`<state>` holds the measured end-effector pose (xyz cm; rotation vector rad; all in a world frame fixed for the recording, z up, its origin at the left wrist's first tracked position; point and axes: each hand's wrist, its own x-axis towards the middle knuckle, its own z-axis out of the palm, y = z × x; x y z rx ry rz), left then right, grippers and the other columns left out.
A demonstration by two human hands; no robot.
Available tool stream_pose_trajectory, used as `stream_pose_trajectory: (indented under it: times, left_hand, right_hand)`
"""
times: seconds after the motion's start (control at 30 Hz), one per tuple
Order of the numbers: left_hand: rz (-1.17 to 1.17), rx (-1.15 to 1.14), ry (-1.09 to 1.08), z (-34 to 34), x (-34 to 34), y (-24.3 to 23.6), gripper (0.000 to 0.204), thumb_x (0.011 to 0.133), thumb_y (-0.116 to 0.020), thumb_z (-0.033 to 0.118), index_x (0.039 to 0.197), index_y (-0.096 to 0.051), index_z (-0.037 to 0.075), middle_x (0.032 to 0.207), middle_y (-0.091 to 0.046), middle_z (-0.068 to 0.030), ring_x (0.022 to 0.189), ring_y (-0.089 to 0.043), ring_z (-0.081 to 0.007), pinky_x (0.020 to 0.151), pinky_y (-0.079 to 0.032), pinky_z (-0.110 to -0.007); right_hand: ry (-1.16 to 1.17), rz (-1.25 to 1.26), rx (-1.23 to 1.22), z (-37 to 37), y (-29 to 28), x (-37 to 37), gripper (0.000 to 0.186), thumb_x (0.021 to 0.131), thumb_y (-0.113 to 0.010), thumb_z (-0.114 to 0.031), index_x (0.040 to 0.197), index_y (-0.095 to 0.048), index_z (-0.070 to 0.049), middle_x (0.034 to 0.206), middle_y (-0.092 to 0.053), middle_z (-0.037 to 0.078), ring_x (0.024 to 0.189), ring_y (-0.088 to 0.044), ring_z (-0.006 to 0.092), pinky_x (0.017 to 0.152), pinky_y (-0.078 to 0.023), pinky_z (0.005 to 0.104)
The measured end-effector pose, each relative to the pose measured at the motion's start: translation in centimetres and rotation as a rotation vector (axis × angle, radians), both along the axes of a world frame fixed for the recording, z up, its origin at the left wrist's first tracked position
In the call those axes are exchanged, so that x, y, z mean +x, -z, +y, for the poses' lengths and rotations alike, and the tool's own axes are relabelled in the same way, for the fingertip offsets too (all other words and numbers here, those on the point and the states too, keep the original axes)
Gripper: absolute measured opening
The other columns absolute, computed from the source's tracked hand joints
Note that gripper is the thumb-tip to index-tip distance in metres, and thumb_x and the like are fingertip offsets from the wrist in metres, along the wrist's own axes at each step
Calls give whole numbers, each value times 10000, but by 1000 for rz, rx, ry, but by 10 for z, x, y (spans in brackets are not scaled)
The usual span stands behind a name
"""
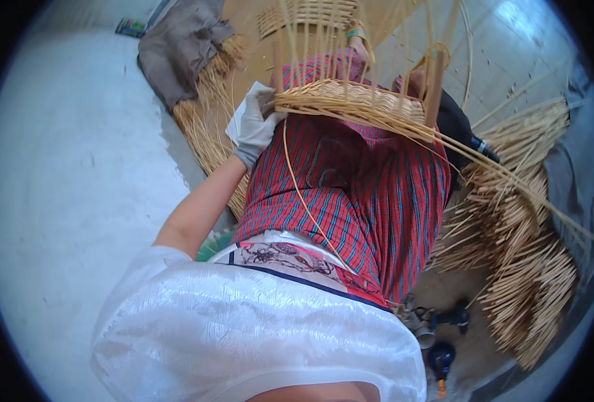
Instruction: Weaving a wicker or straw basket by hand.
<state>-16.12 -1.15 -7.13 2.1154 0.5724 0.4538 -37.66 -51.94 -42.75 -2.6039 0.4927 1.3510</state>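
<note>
My left hand (256, 124), in a white and grey glove, grips the left end of a half-woven wicker panel (350, 98) above my lap. Its fingertips are partly hidden behind the weave. Thin upright stakes rise from the panel between two flat wooden posts, the right post (434, 88) and the left post (277, 67). Long loose weaving strands (511, 177) trail from its right end. A single thin cane (297, 184) hangs from the left end across my red checked trousers (290, 194). My right hand and forearm do not show.
Cut wicker rods (531, 268) lie heaped at the right beside dark cloth. Another rod bundle (210, 147), partly under grey cloth (176, 50), lies at the left. A second woven piece (307, 17) sits beyond my feet. Metal tools (424, 325) and a dark blue object (441, 358) lie lower right.
</note>
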Motion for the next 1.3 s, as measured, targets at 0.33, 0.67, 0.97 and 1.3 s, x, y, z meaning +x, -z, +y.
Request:
stream_pose_trajectory:
  times: [0.33,0.67,0.97,1.3]
  left_hand:
    - [18,489,384,10,5,-20,598,846,-722,-16,1403,-562,132,1360,-626,-135,1179,-641,-320,1003,-537,-374]
    - [43,377,441,25,11,-6,537,874,-733,83,1380,-582,180,1339,-616,-137,1162,-646,-329,986,-533,-389]
    - [-370,-771,480,75,124,-37,547,1080,-509,416,1441,-485,5,1247,-604,-142,1146,-632,-236,1057,-495,-404]
    - [-568,-1268,441,118,142,-7,409,1095,-486,381,1231,-588,10,756,-450,37,650,-445,-69,627,-502,-266]
  right_hand:
    - [200,-300,197,-29,-60,11,305,1055,-518,-301,1136,-663,-44,1063,-697,127,997,-665,250,906,-520,392]
    - [42,-1003,438,-41,-327,151,313,1086,-498,-305,1181,-604,-26,1051,-645,119,949,-626,251,891,-505,377]
    - [151,-515,635,73,-328,163,1120,789,-860,-240,1648,-160,-73,1607,-329,165,1428,-389,296,1211,-270,372]
    - [-136,-811,618,142,-536,302,681,930,-659,-6,1557,-404,-73,1193,-641,60,984,-588,105,775,-511,258]
